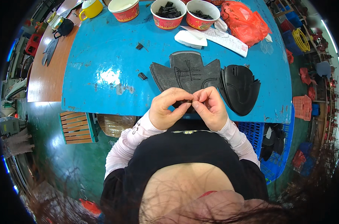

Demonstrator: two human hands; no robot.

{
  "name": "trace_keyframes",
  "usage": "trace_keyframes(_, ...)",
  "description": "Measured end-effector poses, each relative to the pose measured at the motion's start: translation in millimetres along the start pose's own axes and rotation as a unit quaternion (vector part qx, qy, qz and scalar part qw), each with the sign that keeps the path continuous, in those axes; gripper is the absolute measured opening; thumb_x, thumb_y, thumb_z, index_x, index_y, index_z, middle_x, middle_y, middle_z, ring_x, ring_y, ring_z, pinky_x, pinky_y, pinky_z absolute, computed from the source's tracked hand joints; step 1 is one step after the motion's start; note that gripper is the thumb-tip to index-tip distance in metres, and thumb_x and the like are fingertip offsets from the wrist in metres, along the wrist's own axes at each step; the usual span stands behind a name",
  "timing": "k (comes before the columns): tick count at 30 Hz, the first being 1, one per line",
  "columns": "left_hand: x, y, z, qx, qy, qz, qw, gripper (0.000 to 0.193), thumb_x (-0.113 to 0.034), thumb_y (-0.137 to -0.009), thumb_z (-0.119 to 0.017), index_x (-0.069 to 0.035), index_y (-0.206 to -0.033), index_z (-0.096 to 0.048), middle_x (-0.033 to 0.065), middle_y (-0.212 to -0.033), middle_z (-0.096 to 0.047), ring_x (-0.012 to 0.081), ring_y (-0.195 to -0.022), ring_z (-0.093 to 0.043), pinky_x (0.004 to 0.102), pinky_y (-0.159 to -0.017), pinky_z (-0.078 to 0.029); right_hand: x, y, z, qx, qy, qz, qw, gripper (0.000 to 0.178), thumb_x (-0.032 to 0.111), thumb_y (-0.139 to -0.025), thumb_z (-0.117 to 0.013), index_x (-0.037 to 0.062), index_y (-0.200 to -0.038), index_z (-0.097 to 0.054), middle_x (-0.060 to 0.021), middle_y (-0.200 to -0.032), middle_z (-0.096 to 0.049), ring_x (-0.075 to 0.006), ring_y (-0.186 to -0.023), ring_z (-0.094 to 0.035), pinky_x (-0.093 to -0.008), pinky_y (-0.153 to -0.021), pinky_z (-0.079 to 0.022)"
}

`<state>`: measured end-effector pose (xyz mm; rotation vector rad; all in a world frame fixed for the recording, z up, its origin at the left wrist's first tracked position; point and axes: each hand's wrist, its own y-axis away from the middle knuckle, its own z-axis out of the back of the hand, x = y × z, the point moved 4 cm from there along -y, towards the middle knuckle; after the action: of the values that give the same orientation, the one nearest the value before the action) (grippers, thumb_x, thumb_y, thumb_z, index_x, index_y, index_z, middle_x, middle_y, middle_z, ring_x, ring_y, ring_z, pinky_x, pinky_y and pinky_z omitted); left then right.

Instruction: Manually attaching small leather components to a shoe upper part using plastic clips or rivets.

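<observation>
My left hand (168,108) and my right hand (210,109) meet at the table's near edge, fingertips pinched together. Between them is a small dark piece (189,101), mostly hidden by the fingers, so its exact kind does not show. Just beyond lies a stack of black cut shoe-upper pieces (192,71) with stitched or embossed lines. Beside it on the right sits another stack of rounded black shoe pieces (242,89) with notched edges. Two small black scraps, a far one (140,46) and a nearer one (142,76), lie left of the stacks on the blue table (91,89).
Paper bowls stand along the far edge; one bowl (168,22) and its neighbour (201,22) hold black bits. Right of them are a red plastic bag (244,24) and a paper strip (229,42). A yellow mug (91,9) stands far left. A blue basket (279,164) is below right.
</observation>
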<state>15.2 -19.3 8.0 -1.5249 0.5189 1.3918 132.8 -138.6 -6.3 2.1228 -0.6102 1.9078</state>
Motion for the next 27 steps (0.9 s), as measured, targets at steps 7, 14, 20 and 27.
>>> trace_keyframes(7,5.3,-6.6,15.1,-0.038,-0.374,-0.125,0.918,0.032,0.004,-0.068,-0.067,-0.006,-0.098,-0.066,0.0054,-0.089,-0.061,0.0248,-0.083,-0.059,0.0365,-0.073,-0.046,20.4,-49.9,21.2,0.044,0.423,0.225,0.877,0.024,-0.007,-0.079,-0.063,0.0045,-0.095,-0.049,-0.0095,-0.086,-0.058,-0.0258,-0.078,-0.058,-0.0344,-0.071,-0.046)
trace_keyframes(14,5.0,-6.8,11.3,-0.030,-0.388,-0.115,0.914,0.030,0.005,-0.069,-0.066,-0.004,-0.098,-0.066,0.0065,-0.090,-0.062,0.0258,-0.085,-0.059,0.0373,-0.073,-0.046,13.9,-68.5,9.4,0.137,0.518,0.286,0.795,0.015,0.002,-0.079,-0.058,0.0079,-0.090,-0.049,-0.0055,-0.081,-0.055,-0.0265,-0.078,-0.055,-0.0368,-0.067,-0.041)
trace_keyframes(20,5.0,-13.0,9.5,-0.023,-0.392,-0.112,0.913,0.030,0.003,-0.069,-0.066,-0.004,-0.098,-0.067,0.0059,-0.089,-0.062,0.0252,-0.084,-0.059,0.0370,-0.072,-0.045,12.5,-71.0,4.5,0.155,0.539,0.289,0.776,0.012,0.007,-0.080,-0.058,0.0092,-0.090,-0.050,-0.0049,-0.081,-0.055,-0.0253,-0.076,-0.055,-0.0360,-0.067,-0.041)
trace_keyframes(27,8.0,-21.8,-1.5,0.034,-0.478,-0.109,0.871,0.025,-0.004,-0.071,-0.066,-0.005,-0.096,-0.065,0.0042,-0.082,-0.053,0.0223,-0.080,-0.055,0.0350,-0.071,-0.045,11.0,-69.9,5.9,0.155,0.542,0.295,0.771,0.014,0.008,-0.080,-0.059,0.0095,-0.092,-0.051,-0.0047,-0.081,-0.055,-0.0246,-0.076,-0.055,-0.0358,-0.067,-0.042)
